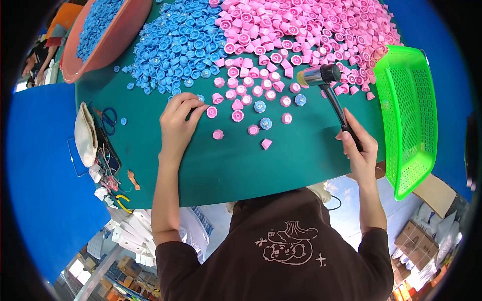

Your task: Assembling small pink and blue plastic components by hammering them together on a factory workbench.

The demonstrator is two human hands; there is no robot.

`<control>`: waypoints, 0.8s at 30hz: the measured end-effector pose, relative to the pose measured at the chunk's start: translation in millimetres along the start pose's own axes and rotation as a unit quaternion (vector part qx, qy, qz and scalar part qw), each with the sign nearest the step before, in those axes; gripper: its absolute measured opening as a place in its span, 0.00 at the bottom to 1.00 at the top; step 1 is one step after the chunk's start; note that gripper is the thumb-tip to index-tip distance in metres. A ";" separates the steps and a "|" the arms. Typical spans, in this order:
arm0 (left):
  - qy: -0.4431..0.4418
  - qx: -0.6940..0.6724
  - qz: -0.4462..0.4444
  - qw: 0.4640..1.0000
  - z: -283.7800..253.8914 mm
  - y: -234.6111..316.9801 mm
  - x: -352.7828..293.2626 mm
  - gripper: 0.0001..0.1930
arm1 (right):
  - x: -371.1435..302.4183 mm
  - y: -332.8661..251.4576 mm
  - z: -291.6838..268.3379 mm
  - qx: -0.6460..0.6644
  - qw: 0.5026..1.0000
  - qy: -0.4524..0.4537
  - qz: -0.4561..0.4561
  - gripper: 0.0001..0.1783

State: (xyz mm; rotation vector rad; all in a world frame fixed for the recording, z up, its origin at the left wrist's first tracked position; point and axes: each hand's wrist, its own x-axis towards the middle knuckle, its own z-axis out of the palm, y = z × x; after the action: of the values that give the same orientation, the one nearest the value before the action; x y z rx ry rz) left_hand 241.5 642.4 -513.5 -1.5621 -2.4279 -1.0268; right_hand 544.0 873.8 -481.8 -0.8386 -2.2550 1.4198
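Observation:
My right hand (360, 143) is wrapped round the black handle of a small mallet (341, 108). Its metal head, with one black face and one yellowish face, is raised over the pink pieces. My left hand (179, 118) is curled at the left of the loose pieces, fingertips close together; what they pinch, if anything, is hidden. A blue cap (201, 98) shows right at those fingers, and a pink cup-shaped cap (212, 112) lies just beside them. Among the scattered pink caps sit joined pieces with blue tops, such as one blue-topped cap (265, 123).
A large pile of pink caps (311, 25) and a pile of blue caps (175, 45) cover the table's far side. An orange tub (133, 30) of blue pieces stands far left, a green basket (391, 125) at right. A pouch (85, 135), scissors and yellow-handled pliers (123, 203) lie left.

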 end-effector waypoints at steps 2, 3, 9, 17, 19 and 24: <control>0.021 -0.042 -0.044 0.998 -0.6 -1.1 -3.8 0.08 | -0.2 -0.8 0.9 -0.002 1.000 -0.003 -0.007 0.24; 0.022 -0.041 -0.044 0.998 -1.5 0.4 -2.8 0.08 | -0.6 -1.7 1.3 -0.006 1.000 -0.007 -0.002 0.24; 0.014 0.039 -0.087 0.995 -8.6 7.7 -4.9 0.09 | -2.9 -16.5 9.0 0.014 0.999 -0.021 0.036 0.22; 0.056 -0.003 -0.122 0.991 -7.9 18.2 -4.1 0.09 | -6.2 -16.0 19.1 -0.005 0.999 -0.046 -0.011 0.21; 0.056 -0.016 -0.133 0.989 -9.1 14.1 -0.7 0.10 | -6.2 -17.5 20.5 0.006 0.999 -0.047 -0.003 0.21; -0.020 0.010 -0.068 0.997 -2.9 2.5 3.1 0.11 | -6.6 -23.5 22.1 0.017 0.998 -0.056 0.016 0.19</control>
State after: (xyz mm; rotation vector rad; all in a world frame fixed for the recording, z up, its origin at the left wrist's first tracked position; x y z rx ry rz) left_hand 241.3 643.8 -508.9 -1.4430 -2.5945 -0.9964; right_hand 529.5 846.6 -470.2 -0.8053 -2.3028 1.5511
